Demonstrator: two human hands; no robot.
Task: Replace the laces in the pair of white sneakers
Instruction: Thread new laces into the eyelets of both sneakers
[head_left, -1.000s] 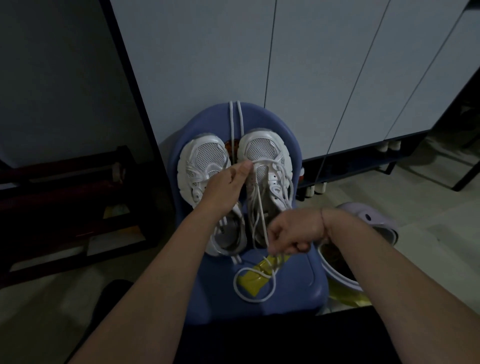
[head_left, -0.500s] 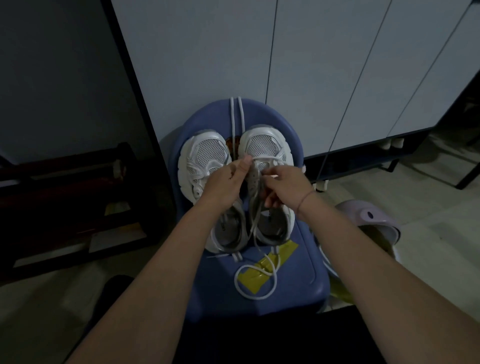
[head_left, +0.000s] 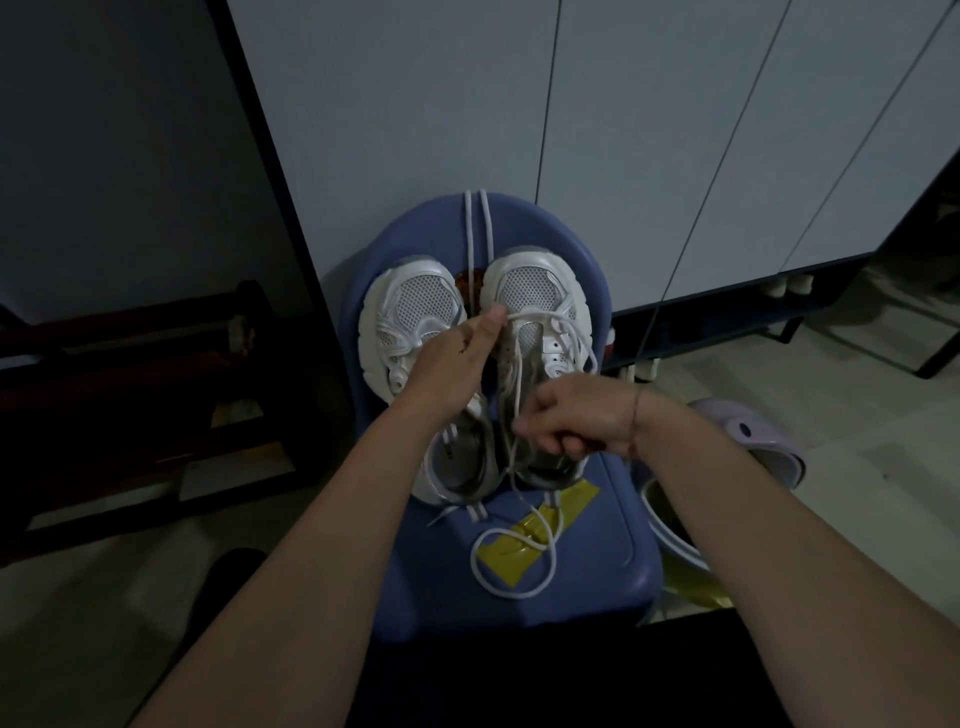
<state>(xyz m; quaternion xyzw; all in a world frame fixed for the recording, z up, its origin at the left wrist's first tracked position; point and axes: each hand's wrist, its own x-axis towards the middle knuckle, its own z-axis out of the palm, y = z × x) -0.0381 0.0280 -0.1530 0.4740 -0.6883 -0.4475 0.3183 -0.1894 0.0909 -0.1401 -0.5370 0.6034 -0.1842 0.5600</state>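
Two white sneakers stand side by side on a blue chair seat (head_left: 618, 551), toes pointing away from me. The left sneaker (head_left: 415, 312) has no lace in view. My left hand (head_left: 457, 364) pinches the right sneaker (head_left: 535, 291) at the lowest eyelets near the toe. My right hand (head_left: 571, 421) is fisted around a white lace (head_left: 519, 566), held over the shoe's opening. The lace runs from the eyelets through my fist and loops loosely on the seat. A second white lace (head_left: 478, 228) hangs down the chair back.
A strip of yellow tape (head_left: 524, 540) is stuck on the seat under the lace loop. White cabinet doors (head_left: 649, 130) stand behind the chair. A lilac bin with a swing lid (head_left: 748, 441) sits at the right. A dark low rack (head_left: 130, 364) is at the left.
My right hand has pulled back from the eyelets toward me, drawing the lace through. The left hand stays at the toe end of the right sneaker.
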